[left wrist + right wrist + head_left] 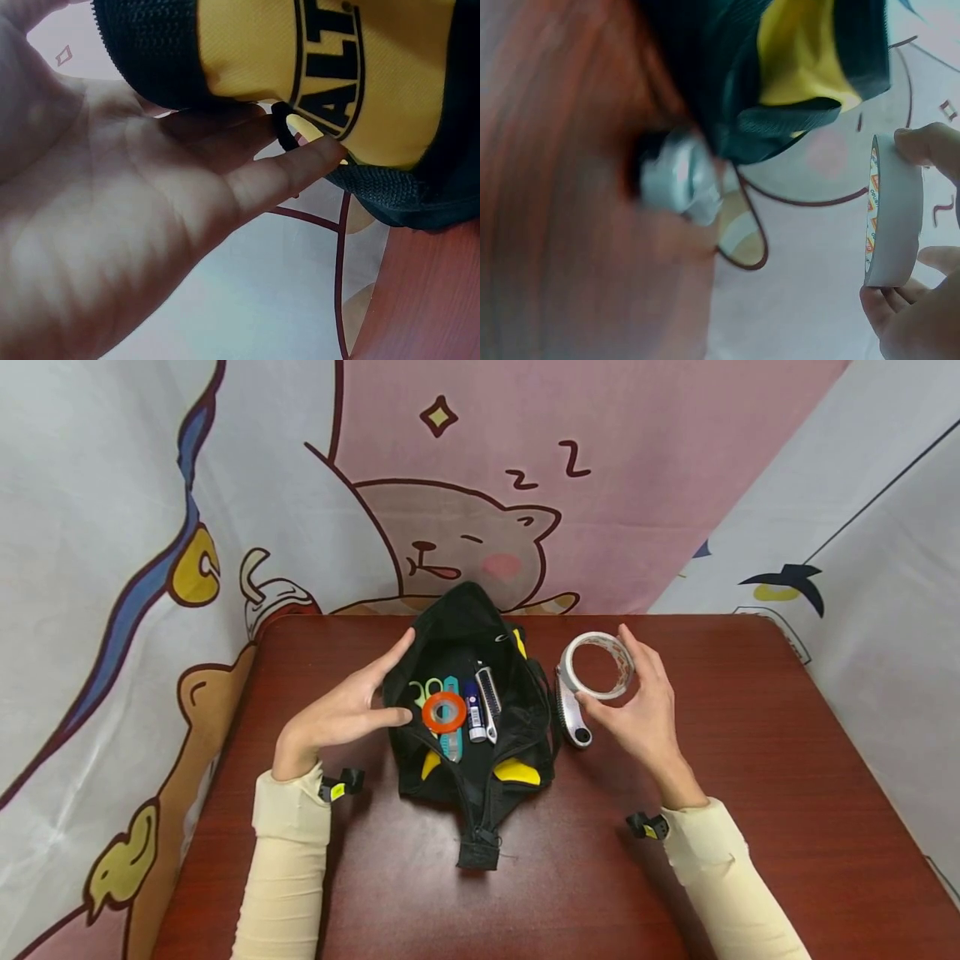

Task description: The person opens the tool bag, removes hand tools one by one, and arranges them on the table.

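Observation:
A black bag (468,793) with yellow panels lies with its zipped mouth spread wide. My left hand (345,706) holds its left rim, thumb over the edge and fingers stretched along the yellow lettered side (390,90). My right hand (641,710) grips a white roll of tape (898,214) by its outer edge, raised to the right of the bag. Inside the bag lie an orange roll of tape (430,714), a teal cutter (452,745), a blue glue stick (474,714), pale green scissors (433,686) and a black-and-white comb-like tool (489,697).
A white elongated item (573,722) with a dark toothed edge lies on the table just right of the bag, below the tape roll in the head view. The brown table (795,827) meets a printed cloth backdrop (637,468) behind and at both sides.

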The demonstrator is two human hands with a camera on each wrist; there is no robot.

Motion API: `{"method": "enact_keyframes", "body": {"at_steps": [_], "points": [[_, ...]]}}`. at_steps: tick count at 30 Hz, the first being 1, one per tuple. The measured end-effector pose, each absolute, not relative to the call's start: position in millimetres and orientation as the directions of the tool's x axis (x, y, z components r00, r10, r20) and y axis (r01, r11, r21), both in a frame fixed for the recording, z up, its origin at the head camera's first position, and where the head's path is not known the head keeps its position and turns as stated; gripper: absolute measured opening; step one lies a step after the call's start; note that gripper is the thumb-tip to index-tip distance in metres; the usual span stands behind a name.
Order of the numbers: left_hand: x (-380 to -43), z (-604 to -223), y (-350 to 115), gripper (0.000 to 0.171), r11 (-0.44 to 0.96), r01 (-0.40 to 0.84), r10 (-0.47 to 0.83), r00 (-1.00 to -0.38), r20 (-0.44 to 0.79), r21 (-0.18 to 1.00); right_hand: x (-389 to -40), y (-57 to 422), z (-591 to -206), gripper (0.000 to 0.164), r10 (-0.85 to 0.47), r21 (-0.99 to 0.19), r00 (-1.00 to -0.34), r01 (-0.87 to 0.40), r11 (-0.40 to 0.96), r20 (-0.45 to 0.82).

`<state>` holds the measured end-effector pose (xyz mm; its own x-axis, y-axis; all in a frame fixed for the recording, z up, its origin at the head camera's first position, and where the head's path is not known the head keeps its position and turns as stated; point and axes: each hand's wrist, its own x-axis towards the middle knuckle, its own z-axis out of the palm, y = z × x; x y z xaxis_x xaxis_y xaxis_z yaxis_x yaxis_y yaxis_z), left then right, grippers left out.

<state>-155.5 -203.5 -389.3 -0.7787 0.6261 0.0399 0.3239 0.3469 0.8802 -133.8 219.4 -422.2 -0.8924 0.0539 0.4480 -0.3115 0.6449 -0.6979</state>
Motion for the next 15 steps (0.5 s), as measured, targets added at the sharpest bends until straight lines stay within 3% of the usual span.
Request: {"method": "enact_keyframes", "body": {"at_steps": [15], "points": [[-156, -390, -203, 0.106, 0.354, 0.316, 0.620, -0.784, 0.032, 0.880, -138, 255, -453, 0.107, 0.092, -0.689, -0.923, -0.211, 0.693, 0.374]]}}
